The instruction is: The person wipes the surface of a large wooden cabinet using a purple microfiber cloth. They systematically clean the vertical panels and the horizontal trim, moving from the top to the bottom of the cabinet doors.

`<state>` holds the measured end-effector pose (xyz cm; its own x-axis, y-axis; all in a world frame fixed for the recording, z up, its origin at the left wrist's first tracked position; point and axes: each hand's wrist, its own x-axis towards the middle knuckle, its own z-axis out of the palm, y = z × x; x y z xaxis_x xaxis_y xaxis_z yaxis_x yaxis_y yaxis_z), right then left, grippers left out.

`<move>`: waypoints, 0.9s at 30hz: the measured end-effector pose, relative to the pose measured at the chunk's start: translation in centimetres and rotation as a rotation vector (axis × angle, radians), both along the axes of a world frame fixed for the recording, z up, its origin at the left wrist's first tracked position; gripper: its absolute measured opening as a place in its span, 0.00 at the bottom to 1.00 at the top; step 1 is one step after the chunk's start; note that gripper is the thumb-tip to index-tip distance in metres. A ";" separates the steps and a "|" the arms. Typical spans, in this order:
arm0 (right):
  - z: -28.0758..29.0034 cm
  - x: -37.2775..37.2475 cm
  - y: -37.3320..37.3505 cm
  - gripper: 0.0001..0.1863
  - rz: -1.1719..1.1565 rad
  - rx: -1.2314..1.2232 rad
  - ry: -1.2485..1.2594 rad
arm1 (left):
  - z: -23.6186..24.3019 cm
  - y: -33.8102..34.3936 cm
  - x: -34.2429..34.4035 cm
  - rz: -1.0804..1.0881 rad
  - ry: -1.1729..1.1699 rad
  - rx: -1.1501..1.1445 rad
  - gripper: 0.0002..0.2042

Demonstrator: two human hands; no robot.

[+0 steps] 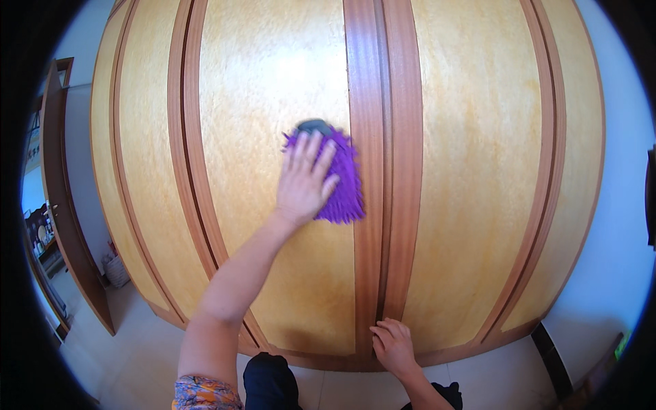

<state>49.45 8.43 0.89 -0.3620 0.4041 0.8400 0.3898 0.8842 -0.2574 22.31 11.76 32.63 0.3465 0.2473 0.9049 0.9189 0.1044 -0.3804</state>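
A purple cleaning mitt with shaggy noodle-like pile and a dark patch at its top lies against the yellowish panel of a wardrobe door. My left hand presses it there, fingers stretched upward over it and thumb to the right. Part of the mitt is hidden beneath the palm. Low down, near the bottom of the brown frame strip between two doors, my right hand has its fingers loosely bent at the wood. It holds no visible object.
Tall wardrobe doors fill the middle of the view. On the left a brown room door stands ajar, with a basket near it. A white wall with dark skirting is at the right. Pale floor tiles lie below.
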 end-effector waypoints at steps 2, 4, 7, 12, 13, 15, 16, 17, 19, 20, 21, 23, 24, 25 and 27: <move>0.1 0.7 -0.3 0.13 -0.008 -0.007 -0.014 | 3.1 -0.1 -0.4 0.018 -0.070 0.115 0.30; -0.1 0.8 -0.4 0.13 -0.004 -0.011 -0.021 | 6.5 0.5 -0.2 0.020 -0.131 0.224 0.29; -0.6 0.6 0.2 0.13 -0.006 -0.009 -0.027 | 9.8 2.0 2.1 0.001 -0.157 0.286 0.27; -0.3 0.2 0.4 0.13 0.009 -0.034 -0.022 | 6.8 2.4 4.5 -0.078 -0.072 0.210 0.24; -0.4 0.4 0.5 0.13 0.002 -0.035 -0.029 | 5.3 2.2 4.7 -0.068 -0.030 0.151 0.24; -0.4 0.5 0.4 0.13 0.001 -0.036 -0.040 | 3.1 1.7 3.9 -0.127 0.073 0.063 0.24; -0.5 0.4 0.2 0.13 0.003 -0.036 -0.045 | 3.0 1.4 3.6 -0.085 0.064 0.027 0.24; -0.7 0.6 0.1 0.14 -0.001 -0.033 -0.055 | 3.5 1.4 3.3 -0.053 0.058 0.041 0.24; -0.7 0.7 0.0 0.14 0.003 -0.027 -0.066 | 5.6 1.4 2.4 0.027 0.044 0.069 0.25; -0.8 0.8 0.0 0.14 0.000 -0.030 -0.064 | 7.2 1.4 2.0 0.030 -0.015 0.131 0.26; -0.8 0.8 0.2 0.14 -0.003 -0.029 -0.059 | 8.7 1.5 1.6 0.025 -0.062 0.211 0.26; -0.7 0.9 0.2 0.14 -0.008 -0.035 -0.055 | 11.4 1.9 1.5 0.013 -0.186 0.293 0.26; -0.7 0.8 0.2 0.14 -0.004 -0.040 -0.054 | 12.1 2.2 2.1 0.025 -0.218 0.330 0.26; -0.8 0.7 0.4 0.14 0.005 -0.056 -0.053 | 12.1 2.6 2.9 0.066 -0.263 0.324 0.27; -1.2 0.8 0.9 0.14 0.016 -0.090 -0.052 | 10.5 4.0 4.9 0.089 -0.201 0.308 0.29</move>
<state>50.24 9.34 -0.28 -0.4117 0.4710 0.7802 0.3905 0.8647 -0.3159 27.25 15.75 43.16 0.1435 -0.0258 0.9893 0.9543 0.2685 -0.1314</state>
